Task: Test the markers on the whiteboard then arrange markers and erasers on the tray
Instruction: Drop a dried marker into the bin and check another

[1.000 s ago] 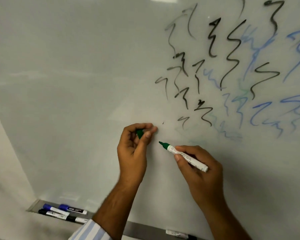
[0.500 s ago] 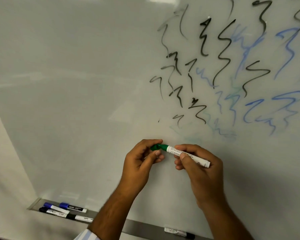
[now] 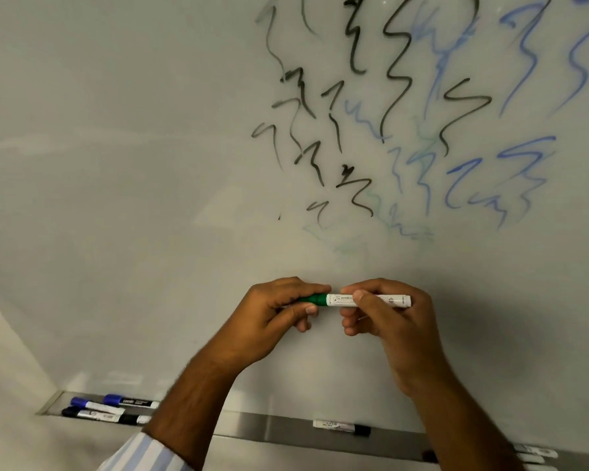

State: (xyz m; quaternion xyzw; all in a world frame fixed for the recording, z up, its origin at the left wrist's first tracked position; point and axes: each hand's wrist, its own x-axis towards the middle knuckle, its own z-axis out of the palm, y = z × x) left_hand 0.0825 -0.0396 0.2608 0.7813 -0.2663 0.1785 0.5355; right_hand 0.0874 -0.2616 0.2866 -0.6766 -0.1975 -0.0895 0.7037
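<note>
On the metal tray (image 3: 259, 431) along the whiteboard's (image 3: 116, 164) lower edge, at far left, lie two blue-capped markers (image 3: 130, 401) and a black-capped marker (image 3: 106, 415), their label print too small to read. At centre, the left hand (image 3: 279, 314) has its fingers clamped around the green cap (image 3: 315, 299) of the green marker (image 3: 364, 300), which lies level in front of the board with small unreadable print on its white barrel, while the right hand (image 3: 385, 317) pinches that barrel. Right of them another black-capped marker (image 3: 342, 427) rests on the tray, below black, blue and faint green squiggles (image 3: 398, 62).
</note>
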